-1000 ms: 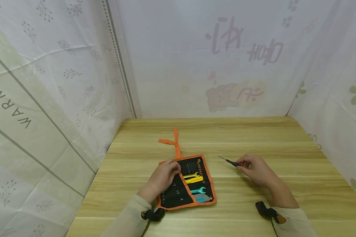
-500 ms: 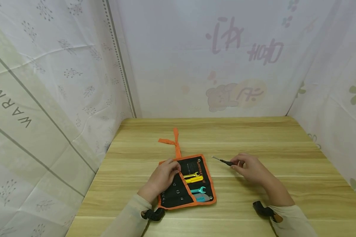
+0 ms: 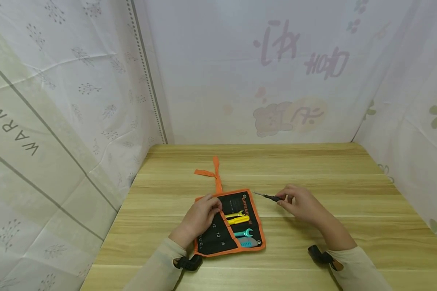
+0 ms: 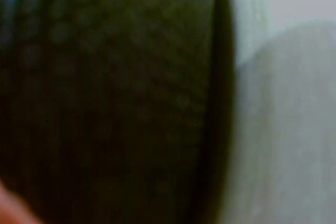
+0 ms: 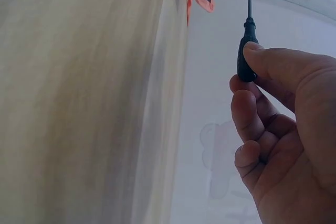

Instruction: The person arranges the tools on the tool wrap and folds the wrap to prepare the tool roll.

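A small black screwdriver (image 3: 273, 198) points left, its handle pinched between thumb and fingers of my right hand (image 3: 300, 205). Its thin metal tip is close to the right edge of a black tool pouch (image 3: 218, 238) with orange trim, which lies unfolded on the table. At the pouch's upper left, my left hand (image 3: 198, 218) pinches the orange pocket edge with curled fingers. From the pocket stick out a yellow wrench (image 3: 236, 214), a yellow-handled tool (image 3: 239, 220), a teal wrench (image 3: 244, 233) and a grey-and-teal utility knife (image 3: 248, 242). The left wrist view is mostly blocked by dark, blurred material.
An orange tie strap (image 3: 217, 178) extends from the pouch toward the back of the wooden table (image 3: 295, 165). Printed curtains (image 3: 211, 72) hang behind and at both sides. Black wrist cameras sit below both hands.
My right hand has moved left with the screwdriver, bringing its tip close to the pouch. My left hand and the pouch have stayed in place.
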`<state>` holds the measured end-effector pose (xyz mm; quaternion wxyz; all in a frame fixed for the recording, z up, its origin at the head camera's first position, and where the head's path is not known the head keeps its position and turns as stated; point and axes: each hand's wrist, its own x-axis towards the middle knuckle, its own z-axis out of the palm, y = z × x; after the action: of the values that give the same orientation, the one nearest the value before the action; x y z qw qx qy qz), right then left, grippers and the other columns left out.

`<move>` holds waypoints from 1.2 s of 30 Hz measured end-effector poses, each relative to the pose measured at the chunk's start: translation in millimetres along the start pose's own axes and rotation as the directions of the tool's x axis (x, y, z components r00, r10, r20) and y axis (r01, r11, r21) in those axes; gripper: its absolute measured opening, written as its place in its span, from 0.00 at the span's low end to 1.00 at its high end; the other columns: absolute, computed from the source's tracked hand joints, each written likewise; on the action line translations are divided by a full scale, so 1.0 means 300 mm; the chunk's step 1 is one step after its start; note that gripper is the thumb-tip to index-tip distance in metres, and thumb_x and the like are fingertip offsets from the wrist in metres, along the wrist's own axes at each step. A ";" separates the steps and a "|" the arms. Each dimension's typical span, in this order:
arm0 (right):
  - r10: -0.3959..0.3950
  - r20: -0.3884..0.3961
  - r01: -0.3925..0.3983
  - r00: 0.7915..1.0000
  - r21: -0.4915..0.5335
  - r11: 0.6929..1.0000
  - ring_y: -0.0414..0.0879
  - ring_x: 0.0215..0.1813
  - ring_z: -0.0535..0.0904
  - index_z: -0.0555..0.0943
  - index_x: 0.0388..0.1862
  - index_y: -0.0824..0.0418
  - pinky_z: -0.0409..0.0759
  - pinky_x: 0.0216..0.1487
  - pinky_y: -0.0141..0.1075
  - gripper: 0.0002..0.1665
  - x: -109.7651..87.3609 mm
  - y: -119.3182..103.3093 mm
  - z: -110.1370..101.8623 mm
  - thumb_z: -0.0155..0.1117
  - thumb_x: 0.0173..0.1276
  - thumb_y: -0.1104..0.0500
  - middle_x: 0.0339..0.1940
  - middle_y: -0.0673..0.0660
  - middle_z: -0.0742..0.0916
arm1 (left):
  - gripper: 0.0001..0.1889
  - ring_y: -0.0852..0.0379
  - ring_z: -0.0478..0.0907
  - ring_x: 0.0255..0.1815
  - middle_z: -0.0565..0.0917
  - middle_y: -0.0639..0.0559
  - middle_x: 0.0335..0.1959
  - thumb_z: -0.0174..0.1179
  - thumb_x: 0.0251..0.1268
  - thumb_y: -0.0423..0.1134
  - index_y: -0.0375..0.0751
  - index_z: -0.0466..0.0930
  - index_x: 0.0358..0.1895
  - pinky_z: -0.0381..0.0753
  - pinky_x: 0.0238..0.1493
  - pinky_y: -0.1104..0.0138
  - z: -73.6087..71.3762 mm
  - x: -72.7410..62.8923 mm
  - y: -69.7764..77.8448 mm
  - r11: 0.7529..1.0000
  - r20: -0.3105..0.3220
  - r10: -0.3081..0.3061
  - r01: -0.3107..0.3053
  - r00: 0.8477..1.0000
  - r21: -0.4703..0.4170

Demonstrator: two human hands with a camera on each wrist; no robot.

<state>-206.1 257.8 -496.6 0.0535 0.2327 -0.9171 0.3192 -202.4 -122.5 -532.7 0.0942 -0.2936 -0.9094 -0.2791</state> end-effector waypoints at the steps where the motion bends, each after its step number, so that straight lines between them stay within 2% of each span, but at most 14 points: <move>1: -0.001 0.002 0.001 1.000 -0.010 1.000 0.38 0.35 0.78 0.90 0.45 0.48 0.77 0.31 0.35 0.08 0.003 -0.004 0.000 0.77 0.70 0.59 0.39 0.39 0.84 | 0.08 0.65 0.77 0.37 0.77 0.62 0.39 0.66 0.74 0.31 0.52 0.82 0.42 0.82 0.41 0.66 -0.001 0.000 0.001 1.000 0.000 0.000 0.000 1.000 0.001; 7: -0.022 0.019 0.023 1.000 -0.046 0.999 0.37 0.35 0.77 0.90 0.46 0.50 0.77 0.32 0.34 0.08 0.023 -0.019 0.004 0.77 0.69 0.58 0.39 0.39 0.83 | 0.07 0.64 0.78 0.37 0.77 0.62 0.40 0.66 0.74 0.32 0.52 0.82 0.42 0.83 0.41 0.66 -0.003 0.002 0.002 1.000 0.001 0.002 -0.002 1.000 0.003; 22: -0.056 0.046 0.057 0.997 -0.039 0.998 0.36 0.34 0.76 0.91 0.45 0.52 0.77 0.31 0.33 0.08 0.065 -0.046 0.034 0.78 0.68 0.59 0.37 0.40 0.83 | 0.08 0.64 0.78 0.37 0.77 0.62 0.40 0.66 0.74 0.32 0.53 0.82 0.42 0.83 0.41 0.66 -0.001 0.005 -0.003 1.000 -0.001 0.008 -0.008 1.000 -0.001; 36: -0.032 0.114 0.038 0.993 -0.050 0.998 0.36 0.32 0.75 0.91 0.46 0.51 0.76 0.30 0.33 0.07 0.094 -0.071 0.075 0.77 0.70 0.57 0.35 0.38 0.81 | 0.08 0.65 0.77 0.38 0.77 0.63 0.40 0.66 0.75 0.33 0.53 0.82 0.42 0.82 0.41 0.66 0.001 0.002 -0.001 1.000 -0.003 0.003 -0.003 1.000 -0.004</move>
<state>-220.0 218.3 -495.5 0.0131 0.2649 -0.9225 0.2804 -203.0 -122.3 -533.1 0.0953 -0.2947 -0.9084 -0.2809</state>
